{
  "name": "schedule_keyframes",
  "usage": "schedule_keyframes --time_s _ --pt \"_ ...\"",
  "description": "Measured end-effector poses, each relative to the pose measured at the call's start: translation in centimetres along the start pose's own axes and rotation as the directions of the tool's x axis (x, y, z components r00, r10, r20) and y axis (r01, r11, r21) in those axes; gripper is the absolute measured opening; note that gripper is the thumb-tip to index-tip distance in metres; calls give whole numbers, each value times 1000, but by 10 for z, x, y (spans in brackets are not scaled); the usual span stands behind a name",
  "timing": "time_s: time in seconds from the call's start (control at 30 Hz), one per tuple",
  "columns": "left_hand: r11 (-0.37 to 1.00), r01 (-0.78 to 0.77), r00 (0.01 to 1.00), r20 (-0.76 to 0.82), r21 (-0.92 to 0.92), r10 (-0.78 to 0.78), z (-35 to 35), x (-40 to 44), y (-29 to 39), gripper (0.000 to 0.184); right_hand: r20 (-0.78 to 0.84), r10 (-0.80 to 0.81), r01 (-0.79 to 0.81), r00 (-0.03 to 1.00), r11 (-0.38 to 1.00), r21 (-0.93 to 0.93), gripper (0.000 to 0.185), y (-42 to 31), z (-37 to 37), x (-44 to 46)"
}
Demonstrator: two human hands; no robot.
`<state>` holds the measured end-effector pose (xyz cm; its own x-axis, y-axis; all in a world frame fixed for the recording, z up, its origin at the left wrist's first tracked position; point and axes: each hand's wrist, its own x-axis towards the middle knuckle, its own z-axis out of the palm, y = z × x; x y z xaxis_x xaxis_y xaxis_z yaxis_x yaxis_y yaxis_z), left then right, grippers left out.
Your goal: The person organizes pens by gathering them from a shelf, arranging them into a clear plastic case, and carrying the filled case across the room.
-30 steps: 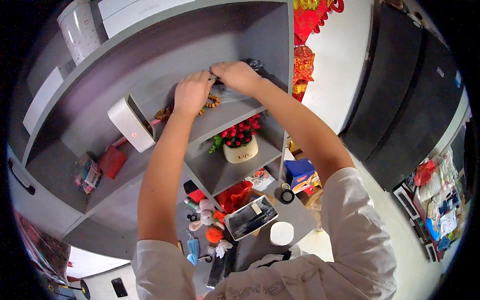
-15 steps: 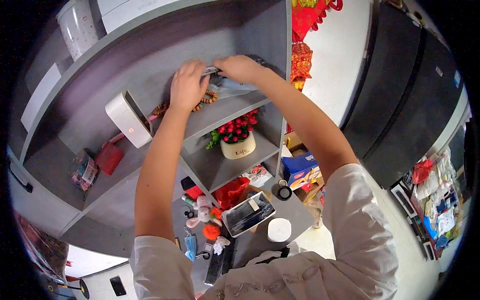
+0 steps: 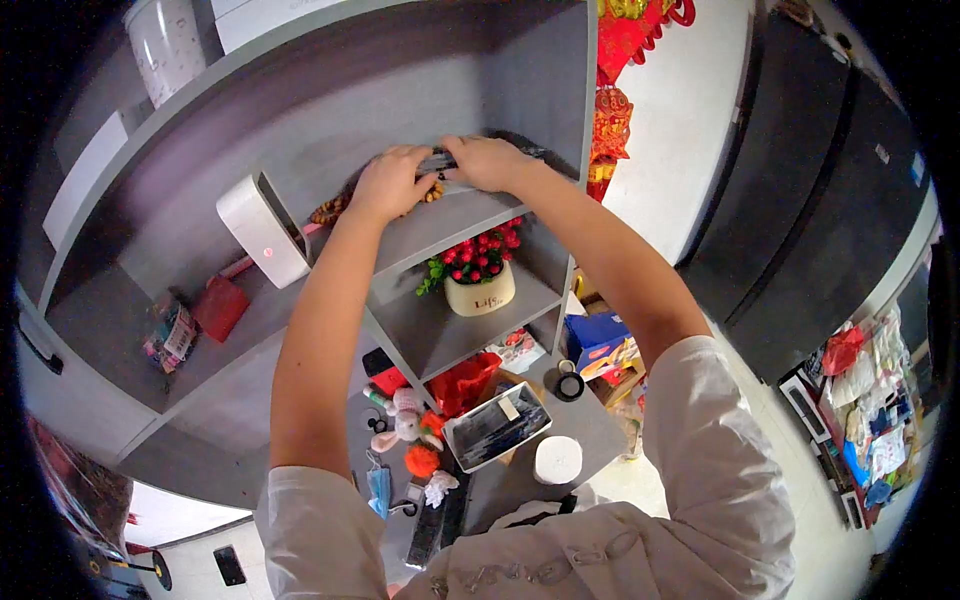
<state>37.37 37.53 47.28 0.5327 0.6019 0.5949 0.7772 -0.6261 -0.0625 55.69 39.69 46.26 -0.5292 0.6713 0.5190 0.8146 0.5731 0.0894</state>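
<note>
Both my hands reach onto the upper shelf [image 3: 405, 238] of a grey cabinet. My left hand [image 3: 393, 182] is curled over a dark, shiny item [image 3: 438, 163] whose kind I cannot make out. From the other side my right hand [image 3: 487, 163] closes on the same item, its fingertips close to the left ones. Brown wooden beads [image 3: 330, 210] lie beside and partly under the left hand. A dark object [image 3: 525, 143] shows behind the right hand, mostly hidden.
A white box-shaped device [image 3: 262, 230] stands left on the shelf. Below sits a potted plant [image 3: 480, 292] with red berries. The desk holds an open box [image 3: 497, 428], a white round-cornered object [image 3: 558, 460], a plush rabbit [image 3: 405, 418] and a face mask [image 3: 378, 490].
My right hand has come down toward the shelf, and the item between my hands sits lower. The clear plastic seen under the right hand earlier no longer shows.
</note>
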Motion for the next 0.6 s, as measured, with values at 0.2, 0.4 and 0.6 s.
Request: schedule_keyframes --time_s 0.2,0.4,0.6 --pt "996 40 999 19 -86 -38 9 0 -14 41 59 49 -43 997 993 -108 30 0 0 5" --pt "984 177 984 40 -36 -175 0 -3 -15 49 34 4 1 999 992 -126 25 1 -15 7" --pt "984 62 977 -189 -169 -94 -11 -3 -9 60 10 -67 68 998 995 -67 25 4 -47 -4"
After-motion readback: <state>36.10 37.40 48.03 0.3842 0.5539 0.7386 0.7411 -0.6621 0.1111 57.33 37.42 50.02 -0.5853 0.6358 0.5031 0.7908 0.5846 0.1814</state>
